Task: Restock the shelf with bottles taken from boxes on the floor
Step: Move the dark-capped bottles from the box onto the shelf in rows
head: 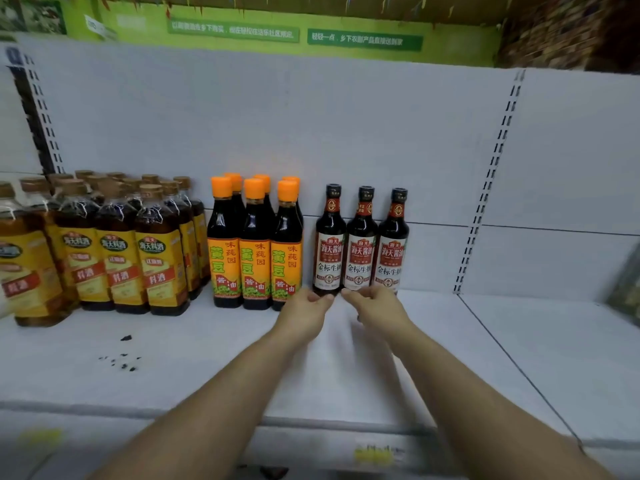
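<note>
Bottles [362, 244] stand upright on shelf [450, 341] (caps up, labels forward).

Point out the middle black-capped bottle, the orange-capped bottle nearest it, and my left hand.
Middle black-capped bottle [362, 261]: head view, white label.
Nearest orange-capped bottle [286, 268]: head view, orange label.
Left hand [304, 311]: head view, back of hand.

海天酱油 on dark bottles [362, 251], 黄豆 on orange-capped bottles [254, 252], 料酒 on yellow-labelled bottles [117, 261]
</note>
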A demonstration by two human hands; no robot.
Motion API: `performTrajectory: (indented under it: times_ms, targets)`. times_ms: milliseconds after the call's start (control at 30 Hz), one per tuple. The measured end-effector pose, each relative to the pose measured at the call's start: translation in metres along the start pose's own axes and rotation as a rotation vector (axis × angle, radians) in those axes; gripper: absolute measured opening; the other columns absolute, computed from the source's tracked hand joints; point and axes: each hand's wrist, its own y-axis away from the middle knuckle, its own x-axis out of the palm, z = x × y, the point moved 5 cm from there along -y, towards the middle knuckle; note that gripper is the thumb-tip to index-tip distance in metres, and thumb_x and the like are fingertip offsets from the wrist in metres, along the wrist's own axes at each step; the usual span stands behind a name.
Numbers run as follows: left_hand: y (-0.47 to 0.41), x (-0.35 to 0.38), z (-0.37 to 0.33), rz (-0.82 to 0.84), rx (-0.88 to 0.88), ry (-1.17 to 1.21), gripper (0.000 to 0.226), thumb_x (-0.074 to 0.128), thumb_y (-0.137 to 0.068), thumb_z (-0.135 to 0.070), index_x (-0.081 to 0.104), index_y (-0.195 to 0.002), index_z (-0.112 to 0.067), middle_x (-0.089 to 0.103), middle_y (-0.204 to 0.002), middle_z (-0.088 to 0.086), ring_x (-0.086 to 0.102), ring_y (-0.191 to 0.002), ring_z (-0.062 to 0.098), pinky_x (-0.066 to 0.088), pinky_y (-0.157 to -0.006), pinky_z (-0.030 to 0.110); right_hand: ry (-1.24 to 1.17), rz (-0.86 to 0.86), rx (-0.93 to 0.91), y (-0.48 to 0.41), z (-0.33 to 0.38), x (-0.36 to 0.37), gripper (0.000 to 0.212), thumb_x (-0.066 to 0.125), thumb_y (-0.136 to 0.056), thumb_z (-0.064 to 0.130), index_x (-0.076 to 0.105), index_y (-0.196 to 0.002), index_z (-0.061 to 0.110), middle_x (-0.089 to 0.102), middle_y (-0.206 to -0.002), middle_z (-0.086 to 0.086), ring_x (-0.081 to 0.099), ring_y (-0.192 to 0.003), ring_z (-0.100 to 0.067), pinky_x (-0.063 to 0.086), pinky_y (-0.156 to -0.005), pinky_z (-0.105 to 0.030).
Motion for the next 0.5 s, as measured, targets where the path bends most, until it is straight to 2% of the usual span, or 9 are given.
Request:
performTrajectory:
  times_ms: [67,133,300,500]
  targets:
    - [0.011,-0.013,0.004,0.037,0.002,0.009,0.027,0.058,-0.1,-0.049,0.057,-0.106,-0.022,0.064,-0.109,0.001,0.064,-0.104,0.023,0.048,-0.077,0.036,-0.003,0.012,0.012,0.016,0.006,0.008,0.045,0.069,-0.092,0.052,0.07,-0.116,0.013,0.071,-0.101,0.002,0.065,-0.092,-0.021,0.055,-0.093,-0.04]
    - [0.022,-0.025,0.008,0.072,0.014,0.023,0.027,0.057,-0.099,-0.05,0.055,-0.103,-0.024,0.064,-0.109,0.001,0.063,-0.104,0.022,0.05,-0.079,0.039,0.005,-0.008,0.035,0.034,0.013,0.015,0.052,0.068,-0.091,0.056,0.068,-0.121,0.013,0.071,-0.112,-0.002,0.067,-0.1,-0.023,0.053,-0.094,-0.039]
    - [0.054,-0.052,0.013,0.131,0.081,0.018,0.032,0.057,-0.099,-0.049,0.057,-0.115,-0.021,0.065,-0.115,0.001,0.063,-0.107,0.024,0.054,-0.096,0.045,-0.012,-0.082,0.05,0.085,0.032,0.029,0.065,0.064,-0.084,0.066,0.068,-0.118,0.011,0.07,-0.117,-0.004,0.067,-0.109,-0.026,0.055,-0.097,-0.046]
    - [0.094,-0.065,0.013,0.222,0.111,0.078,0.042,0.057,-0.099,-0.05,0.059,-0.125,-0.018,0.065,-0.119,0.001,0.063,-0.111,0.023,0.052,-0.1,0.049,-0.029,-0.173,0.088,0.142,0.049,0.028,0.055,0.064,-0.092,0.059,0.067,-0.121,0.012,0.07,-0.117,-0.002,0.067,-0.107,-0.023,0.054,-0.098,-0.044]
